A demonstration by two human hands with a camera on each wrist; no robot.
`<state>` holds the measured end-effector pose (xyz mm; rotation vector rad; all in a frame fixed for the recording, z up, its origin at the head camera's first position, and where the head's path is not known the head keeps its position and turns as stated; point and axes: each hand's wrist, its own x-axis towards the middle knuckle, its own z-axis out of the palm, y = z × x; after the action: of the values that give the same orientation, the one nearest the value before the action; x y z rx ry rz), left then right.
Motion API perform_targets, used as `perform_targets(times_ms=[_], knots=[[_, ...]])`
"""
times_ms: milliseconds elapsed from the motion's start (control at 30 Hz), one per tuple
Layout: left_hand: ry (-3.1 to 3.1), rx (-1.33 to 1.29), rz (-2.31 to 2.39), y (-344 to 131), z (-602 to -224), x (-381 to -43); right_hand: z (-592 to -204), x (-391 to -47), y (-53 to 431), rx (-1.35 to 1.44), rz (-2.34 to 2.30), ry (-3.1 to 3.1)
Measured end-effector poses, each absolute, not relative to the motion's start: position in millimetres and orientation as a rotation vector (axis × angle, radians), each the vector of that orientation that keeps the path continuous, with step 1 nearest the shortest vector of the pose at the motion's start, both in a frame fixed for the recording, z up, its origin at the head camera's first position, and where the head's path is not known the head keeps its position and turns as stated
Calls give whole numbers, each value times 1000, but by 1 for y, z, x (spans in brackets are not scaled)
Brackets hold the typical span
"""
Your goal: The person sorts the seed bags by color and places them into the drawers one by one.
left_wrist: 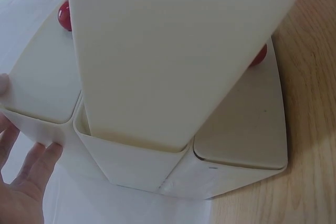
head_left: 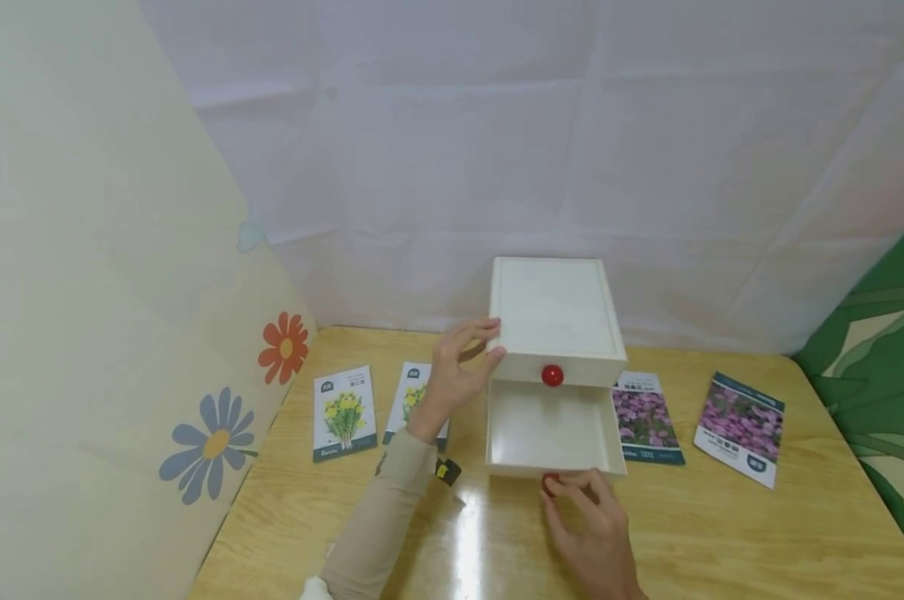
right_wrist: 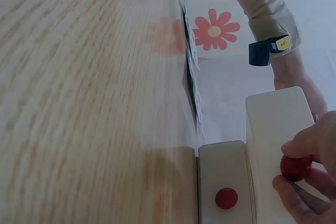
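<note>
A small white drawer cabinet (head_left: 552, 304) stands on the table with its middle drawer (head_left: 556, 425) pulled well out. Looking down into that drawer, I see a bare bottom. My right hand (head_left: 590, 521) pinches the drawer's red knob (right_wrist: 295, 167) between thumb and fingers. My left hand (head_left: 462, 375) rests its extended fingers against the cabinet's left side, near the upper front corner. In the left wrist view its fingertips (left_wrist: 51, 153) press on the side wall. The top drawer's red knob (head_left: 552, 375) and the bottom drawer's red knob (right_wrist: 226, 198) sit on closed fronts.
Two packets with yellow flowers, one at far left (head_left: 344, 414) and one partly behind my left hand (head_left: 412, 392), lie on the wooden table (head_left: 721, 542). Right of the cabinet are two purple-flower packets (head_left: 650, 421) (head_left: 742, 429). A pale cloth (head_left: 452, 167) hangs behind.
</note>
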<state>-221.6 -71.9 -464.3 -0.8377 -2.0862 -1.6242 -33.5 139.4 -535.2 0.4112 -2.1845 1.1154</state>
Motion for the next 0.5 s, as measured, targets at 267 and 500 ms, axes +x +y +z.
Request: perform_targets(times_ms=[267,500], knots=[[-2088,-840,-1623,-72,-464,-222,-537,-31,141,415,1103,-2182],[-2084,-840,-1634,-72,-467,-224,-539,-30,141,429,1102,-2162]])
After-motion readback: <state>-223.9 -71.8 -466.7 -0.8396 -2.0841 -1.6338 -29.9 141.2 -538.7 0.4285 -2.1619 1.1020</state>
